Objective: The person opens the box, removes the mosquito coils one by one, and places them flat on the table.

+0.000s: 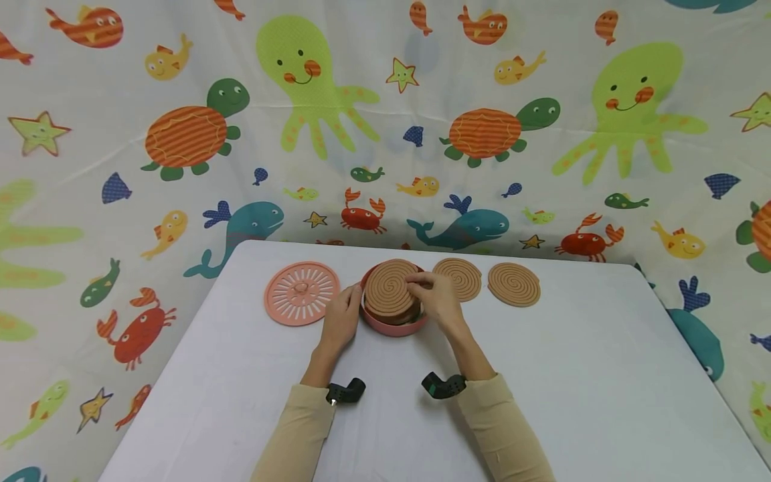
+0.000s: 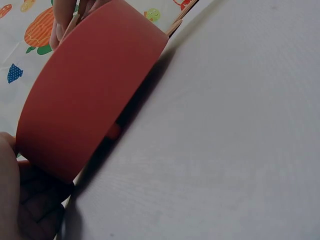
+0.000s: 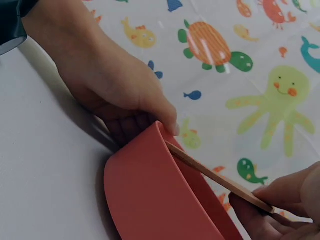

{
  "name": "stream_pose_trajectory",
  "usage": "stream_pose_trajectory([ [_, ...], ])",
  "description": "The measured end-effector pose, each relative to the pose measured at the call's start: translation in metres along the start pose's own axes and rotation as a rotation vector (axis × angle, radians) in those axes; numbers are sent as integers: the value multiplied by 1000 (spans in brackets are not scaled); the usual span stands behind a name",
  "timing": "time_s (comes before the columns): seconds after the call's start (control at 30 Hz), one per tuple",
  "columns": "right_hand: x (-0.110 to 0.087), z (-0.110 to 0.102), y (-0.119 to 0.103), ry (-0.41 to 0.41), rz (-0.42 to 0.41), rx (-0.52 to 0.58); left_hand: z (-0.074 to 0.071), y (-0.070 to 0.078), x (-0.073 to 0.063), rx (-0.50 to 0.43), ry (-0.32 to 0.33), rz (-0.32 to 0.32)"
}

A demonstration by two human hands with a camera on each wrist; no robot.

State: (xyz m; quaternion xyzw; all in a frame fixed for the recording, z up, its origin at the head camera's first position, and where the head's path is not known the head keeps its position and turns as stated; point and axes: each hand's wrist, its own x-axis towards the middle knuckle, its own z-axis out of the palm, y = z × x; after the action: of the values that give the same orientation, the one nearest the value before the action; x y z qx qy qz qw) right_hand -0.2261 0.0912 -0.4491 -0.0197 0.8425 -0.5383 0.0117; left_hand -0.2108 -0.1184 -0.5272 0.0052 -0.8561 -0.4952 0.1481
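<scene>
A round coral-red box stands on the table, its wall filling much of the left wrist view. My left hand grips the box at its left side, thumb over the rim and fingers against the outer wall. My right hand pinches the right edge of a brown spiral mosquito coil over the box's mouth. In the right wrist view that coil slants, one edge inside the rim and the other raised between thumb and fingers. Below it, more brown coil edge shows inside the box.
Left of the box lies a coral slotted lid with a small knob. Two more mosquito coils, a nearer one and a farther one, lie flat to the right. A sea-animal curtain hangs behind the white table.
</scene>
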Motion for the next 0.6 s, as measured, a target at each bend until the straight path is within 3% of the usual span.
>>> stream_pose_trajectory([
  [0.6,-2,-9,-5,42,-23,71,0,2,-1,2,1,-4],
])
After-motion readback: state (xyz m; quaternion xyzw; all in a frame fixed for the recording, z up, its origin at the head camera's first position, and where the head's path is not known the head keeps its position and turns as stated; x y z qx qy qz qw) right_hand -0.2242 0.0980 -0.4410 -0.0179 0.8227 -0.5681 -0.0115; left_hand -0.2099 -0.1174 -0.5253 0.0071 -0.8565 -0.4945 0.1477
